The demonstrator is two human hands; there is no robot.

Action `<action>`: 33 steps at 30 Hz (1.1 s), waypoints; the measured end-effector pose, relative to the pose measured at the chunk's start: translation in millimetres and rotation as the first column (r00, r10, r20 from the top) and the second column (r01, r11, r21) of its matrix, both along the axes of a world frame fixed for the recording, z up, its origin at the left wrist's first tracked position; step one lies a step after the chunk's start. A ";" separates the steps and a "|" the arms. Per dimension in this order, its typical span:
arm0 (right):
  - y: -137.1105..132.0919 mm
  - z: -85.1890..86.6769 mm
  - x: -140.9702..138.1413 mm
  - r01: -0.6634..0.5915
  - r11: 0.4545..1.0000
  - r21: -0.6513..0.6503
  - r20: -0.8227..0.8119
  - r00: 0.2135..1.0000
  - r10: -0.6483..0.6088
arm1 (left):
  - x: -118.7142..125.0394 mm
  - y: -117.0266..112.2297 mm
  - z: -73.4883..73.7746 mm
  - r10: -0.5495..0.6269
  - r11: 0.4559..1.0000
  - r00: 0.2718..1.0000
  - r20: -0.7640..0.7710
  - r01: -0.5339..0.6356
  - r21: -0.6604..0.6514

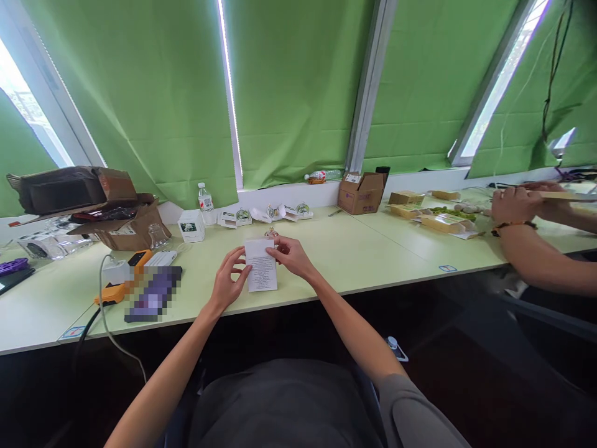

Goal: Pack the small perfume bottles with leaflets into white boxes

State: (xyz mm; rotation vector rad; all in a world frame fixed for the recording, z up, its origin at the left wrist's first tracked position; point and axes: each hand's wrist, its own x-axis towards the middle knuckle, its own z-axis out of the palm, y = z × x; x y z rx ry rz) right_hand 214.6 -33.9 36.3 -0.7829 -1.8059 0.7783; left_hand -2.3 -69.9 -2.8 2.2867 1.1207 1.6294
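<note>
Upright above the near part of the table, a small white box point(262, 274) faces me with a panel of fine dark print. It is held at both edges. My left hand point(229, 278) is closed on its left side, thumb resting against the front. At the upper right edge, my right hand point(291, 255) pinches it, with the thumb over the front and the fingers partly behind. Just behind the box's top, a small gold-coloured object point(271, 232) shows in part; its kind is unclear.
Several opened white packets point(293, 213) line the back, beside a white carton point(191, 225) and a bottle point(204, 196). Brown cardboard boxes stand left point(124, 231) and right point(361, 193). A blurred phone point(153, 295) and cables lie left. Another person's hands point(515, 205) work at right.
</note>
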 end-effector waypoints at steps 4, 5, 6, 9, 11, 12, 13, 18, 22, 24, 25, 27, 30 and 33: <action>-1.9 1.7 -1.6 0.010 1.000 0.029 -0.015 1.000 -0.010 | 0.3 0.1 0.3 0.003 1.000 1.000 -0.002 -0.003 0.010; -2.2 2.0 -1.9 0.013 0.999 0.034 -0.018 1.000 -0.012 | 0.4 0.0 0.2 0.005 1.000 1.000 -0.001 -0.005 0.011; -2.5 2.3 -2.1 0.014 0.999 0.039 -0.020 1.000 -0.014 | 0.6 -0.2 0.1 0.007 1.000 1.000 0.000 -0.007 0.014; -3.0 3.0 -2.0 0.011 0.999 0.049 -0.025 1.000 -0.009 | 1.1 -0.9 0.2 0.008 1.000 1.000 0.001 -0.008 0.015; -3.2 3.3 -1.4 0.004 0.999 0.048 -0.018 1.000 -0.003 | 1.3 -1.2 0.4 0.005 1.000 1.000 0.003 -0.005 0.012; -3.2 3.3 -1.1 0.002 0.999 0.043 -0.013 1.000 -0.002 | 1.4 -1.4 0.5 0.003 1.000 1.000 0.005 -0.003 0.008; -3.2 3.4 -0.7 0.002 0.999 0.037 -0.007 1.000 -0.002 | 1.4 -1.5 0.7 0.001 1.000 1.000 0.008 -0.001 0.005; -1.9 2.5 0.3 0.001 0.999 0.047 0.005 1.000 -0.002 | 2.0 -2.8 1.9 -0.011 1.000 1.000 0.020 0.011 -0.006; -0.3 1.6 0.5 0.006 0.998 0.058 0.002 1.000 -0.006 | 2.6 -4.0 3.0 -0.011 1.000 1.000 0.020 0.011 0.000; -0.3 1.6 0.4 0.011 0.998 0.065 0.006 1.000 -0.011 | 2.7 -4.0 3.0 -0.008 1.000 1.000 0.017 0.008 0.004; -0.7 1.8 0.2 0.013 0.997 0.071 0.009 1.000 -0.014 | 2.7 -3.9 2.9 -0.007 1.000 1.000 0.016 0.007 0.006; -1.8 2.4 -0.4 0.018 0.996 0.087 0.016 1.000 -0.019 | 2.5 -3.5 2.5 -0.003 1.000 1.000 0.014 0.003 0.010; -4.2 3.7 -1.5 0.019 0.995 0.103 0.024 0.999 -0.022 | 2.3 -2.7 1.8 -0.003 1.000 1.000 0.012 0.003 0.015; -5.8 4.5 -2.3 0.026 0.994 0.106 0.021 0.999 -0.028 | 1.9 -2.3 1.4 -0.006 1.000 1.000 0.014 0.006 0.016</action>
